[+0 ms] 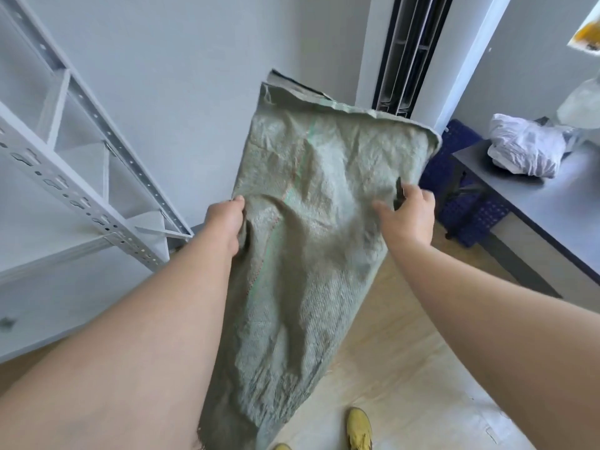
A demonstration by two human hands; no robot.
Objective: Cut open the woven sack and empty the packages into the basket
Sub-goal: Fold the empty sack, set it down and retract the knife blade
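we hold the limp grey-green woven plastic sack (302, 222) up in front of us, flat and seemingly empty, so whatever remains would drop out. our left hand (227, 222) pinches a fold of its left edge, fingers curled into the cloth. our right hand (407, 216) grips the right edge along with a small dark object we cannot identify. the blue perforated plastic basket (461, 190) sits behind the sack, beside the grey table (535, 203)
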